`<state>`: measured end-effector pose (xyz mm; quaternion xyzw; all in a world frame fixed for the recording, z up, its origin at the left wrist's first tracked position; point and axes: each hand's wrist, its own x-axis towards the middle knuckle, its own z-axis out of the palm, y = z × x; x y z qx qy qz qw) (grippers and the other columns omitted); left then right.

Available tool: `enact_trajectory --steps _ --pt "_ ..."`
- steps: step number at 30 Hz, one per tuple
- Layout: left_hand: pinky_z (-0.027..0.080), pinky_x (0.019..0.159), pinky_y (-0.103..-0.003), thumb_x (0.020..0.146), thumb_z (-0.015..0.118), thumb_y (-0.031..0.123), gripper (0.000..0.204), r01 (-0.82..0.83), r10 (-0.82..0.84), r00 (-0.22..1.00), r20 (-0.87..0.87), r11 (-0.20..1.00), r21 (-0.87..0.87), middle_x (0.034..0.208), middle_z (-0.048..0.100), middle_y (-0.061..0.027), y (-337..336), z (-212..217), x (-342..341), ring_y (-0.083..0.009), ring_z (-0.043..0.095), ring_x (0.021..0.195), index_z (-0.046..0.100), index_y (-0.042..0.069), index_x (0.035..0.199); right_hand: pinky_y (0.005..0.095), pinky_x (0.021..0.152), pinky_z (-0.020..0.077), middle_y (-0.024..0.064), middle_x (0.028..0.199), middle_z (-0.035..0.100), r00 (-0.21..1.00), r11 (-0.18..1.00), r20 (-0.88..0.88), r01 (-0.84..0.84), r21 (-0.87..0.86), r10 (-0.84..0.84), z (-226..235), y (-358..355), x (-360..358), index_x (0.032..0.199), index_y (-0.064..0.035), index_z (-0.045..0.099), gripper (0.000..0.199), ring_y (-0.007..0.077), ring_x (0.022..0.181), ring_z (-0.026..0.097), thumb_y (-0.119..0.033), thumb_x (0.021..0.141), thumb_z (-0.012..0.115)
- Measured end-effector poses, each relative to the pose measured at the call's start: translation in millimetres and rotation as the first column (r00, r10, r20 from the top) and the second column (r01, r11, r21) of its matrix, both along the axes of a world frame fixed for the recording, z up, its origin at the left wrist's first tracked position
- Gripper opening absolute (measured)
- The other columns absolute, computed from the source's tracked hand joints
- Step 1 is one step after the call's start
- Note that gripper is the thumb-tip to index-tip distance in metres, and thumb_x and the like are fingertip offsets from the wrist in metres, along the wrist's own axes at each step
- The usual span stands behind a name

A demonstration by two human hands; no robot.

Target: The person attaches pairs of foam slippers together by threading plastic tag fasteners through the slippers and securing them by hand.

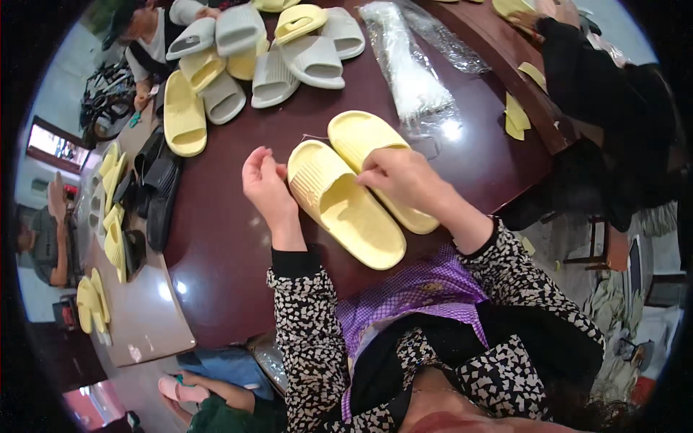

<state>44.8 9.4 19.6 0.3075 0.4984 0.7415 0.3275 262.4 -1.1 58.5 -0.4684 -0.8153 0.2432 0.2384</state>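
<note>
Pair of pale yellow slide sandals (346,206) lying side by side, soles down, on the dark reddish-brown counter (224,238), set at a slant just ahead of the person's body; the nearer one has a ribbed strap, the farther one (361,137) lies touching it along its outer edge. Right hand (401,177) rests over the two sandals where they meet, fingers curled and pinched together at the strap; a thin thread (317,137) runs off near the toe end, too fine to tell if the fingers grip it. Left hand (266,186) raised just beside the nearer sandal's left edge, fingers bunched close, palm turned inward, not touching the sandal; whether it holds anything cannot be told. Both forearms in black-and-white speckled sleeves (307,317) over a purple checked apron (411,296). Farther out on the counter: a clear plastic bag (411,68) of white material beyond the pair, near the right. At the far left a heap of grey and yellow sandals (253,54), piled loosely, some overlapping. Along the left rim a row of black and yellow sandals (141,195) standing on edge. Another person in dark sleeves (599,101) at the right with small yellow pieces (516,119) on a lower board. A person in a cap (141,32) sits beyond the far pile.
</note>
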Motion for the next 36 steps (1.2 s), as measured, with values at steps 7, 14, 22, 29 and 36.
enact_trajectory --steps 7,14,22,29,36 --pt "0.042 0.054 -0.019 0.086 0.049 0.0 0.015 -0.058 0.06 0.998 0.02 0.997 -0.056 0.091 0.058 -0.0056 0 -6 -5 -0.0065 0.049 0.059 0.054 0.0 0.101 0.0392 0.062 0.0493 0.0167 0.072 0.063 0.985 0.993 0.138 0.098 0.068 -0.106 -24 0 -16 0.077 -0.0019 0.061 0.025 0.0312 0.069 0.063 -0.027 0.079 0.062" --pt "0.042 0.053 -0.019 0.086 0.048 0.0 0.017 -0.09 0.09 0.996 0.004 0.995 -0.05 0.089 0.057 -0.0066 -1 -11 -9 -0.0068 0.048 0.058 0.052 -0.001 0.103 0.0406 0.058 0.0487 0.0164 0.064 0.06 0.993 0.967 -0.016 0.117 0.227 -0.116 -18 1 -3 0.071 -0.0015 0.057 0.019 0.0323 0.058 0.06 -0.019 0.078 0.059" --pt "0.041 0.053 -0.018 0.087 0.046 0.0 0.018 -0.026 0.028 0.996 0.087 0.999 -0.027 0.085 0.056 -0.007 0 -18 -17 -0.0065 0.048 0.059 0.049 -0.003 0.105 0.0386 0.055 0.0468 0.0165 0.061 0.058 0.989 0.973 -0.148 0.05 0.224 -0.017 17 2 14 0.072 -0.0007 0.057 0.016 0.0316 0.056 0.059 -0.016 0.076 0.06" --pt "0.04 0.052 -0.018 0.087 0.047 0.001 0.017 0.003 0.003 0.991 0.133 0.999 -0.045 0.082 0.056 -0.0061 3 -23 -18 -0.0065 0.048 0.059 0.049 -0.002 0.104 0.0409 0.056 0.0461 0.018 0.062 0.058 0.994 0.983 -0.112 0.014 0.183 0.006 29 7 23 0.07 0.0007 0.057 0.019 0.0329 0.058 0.059 -0.017 0.075 0.059" --pt "0.04 0.049 -0.019 0.085 0.048 0.001 0.017 -0.002 0.016 0.988 0.154 0.995 -0.096 0.082 0.057 -0.0059 0 -20 -19 -0.0068 0.047 0.056 0.051 0.0 0.102 0.0407 0.054 0.0454 0.0175 0.061 0.056 0.997 0.955 -0.074 0.035 0.294 -0.014 27 29 40 0.067 0.0 0.057 0.018 0.0335 0.056 0.058 -0.016 0.074 0.06"
